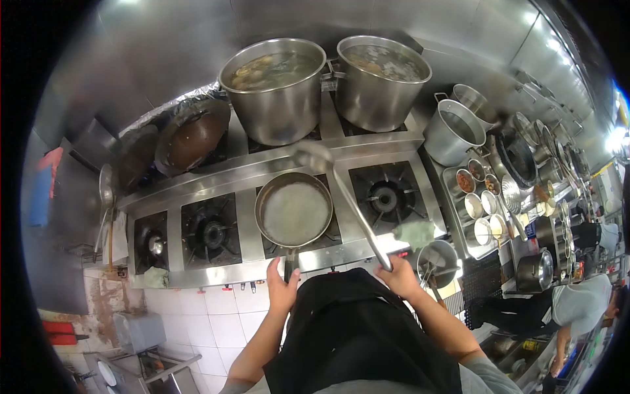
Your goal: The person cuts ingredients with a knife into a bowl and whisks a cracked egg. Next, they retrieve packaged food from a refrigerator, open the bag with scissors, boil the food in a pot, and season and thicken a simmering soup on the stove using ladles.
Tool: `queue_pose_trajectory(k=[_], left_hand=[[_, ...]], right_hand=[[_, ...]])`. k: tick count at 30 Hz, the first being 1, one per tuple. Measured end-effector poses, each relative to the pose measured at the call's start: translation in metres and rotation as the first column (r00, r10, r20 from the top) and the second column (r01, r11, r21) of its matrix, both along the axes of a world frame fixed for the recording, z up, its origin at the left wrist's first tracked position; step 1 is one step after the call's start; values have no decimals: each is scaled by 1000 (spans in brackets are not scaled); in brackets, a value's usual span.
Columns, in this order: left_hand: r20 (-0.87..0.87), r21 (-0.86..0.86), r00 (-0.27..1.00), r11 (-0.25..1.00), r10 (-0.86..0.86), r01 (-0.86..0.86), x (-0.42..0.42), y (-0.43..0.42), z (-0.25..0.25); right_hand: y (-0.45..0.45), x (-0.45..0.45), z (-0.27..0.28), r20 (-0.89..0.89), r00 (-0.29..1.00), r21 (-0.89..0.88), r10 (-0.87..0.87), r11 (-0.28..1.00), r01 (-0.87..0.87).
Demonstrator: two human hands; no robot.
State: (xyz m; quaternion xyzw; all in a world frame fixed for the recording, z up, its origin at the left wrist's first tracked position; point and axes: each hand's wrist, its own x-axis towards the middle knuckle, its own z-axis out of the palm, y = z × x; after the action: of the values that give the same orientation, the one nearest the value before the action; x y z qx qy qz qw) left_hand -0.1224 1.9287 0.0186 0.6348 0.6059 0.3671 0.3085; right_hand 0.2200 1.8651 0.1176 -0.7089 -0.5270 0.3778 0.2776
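A round frying pan [260, 213] with pale, foamy liquid [293, 211] in it stands on the middle burner of the front row. Its dark handle [289, 261] points toward me. My left hand [282, 289] is at that handle, thumb on its right and fingers on its left, in a loose grip. In my right hand [397, 277] is the end of a long metal ladle [354, 209]. The ladle's bowl, blurred by motion, hangs above the stove's ledge, just beyond the pan and apart from it.
Two large stockpots [275, 115] [384, 98] of liquid stand behind. A wok [195, 139] leans at the back left. To the right are a smaller pot [453, 134], a tray [467, 246] with several small containers, and a saucepan [438, 257]. Another person [581, 302] works at far right.
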Motion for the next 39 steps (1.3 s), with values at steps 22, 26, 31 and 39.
queue_pose_trajectory(k=[22,26,31,39], left_hand=[[404,-197,900,946,-162,259,168,-18,126],[264,-315,954,922,-143,225,156,-35,151],[268,-478,911,778,-313,408,168,-34,166],[129,-713,753,467,-645,522,252,-4,197]], right_hand=[[-35,210,9,-546,673,211,-498,696,686],[-113,347,-81,-545,208,349,-812,6,937],[-122,445,-98,-352,246,207,-903,181,961],[-81,471,-143,-63,549,390,-833,486,782]])
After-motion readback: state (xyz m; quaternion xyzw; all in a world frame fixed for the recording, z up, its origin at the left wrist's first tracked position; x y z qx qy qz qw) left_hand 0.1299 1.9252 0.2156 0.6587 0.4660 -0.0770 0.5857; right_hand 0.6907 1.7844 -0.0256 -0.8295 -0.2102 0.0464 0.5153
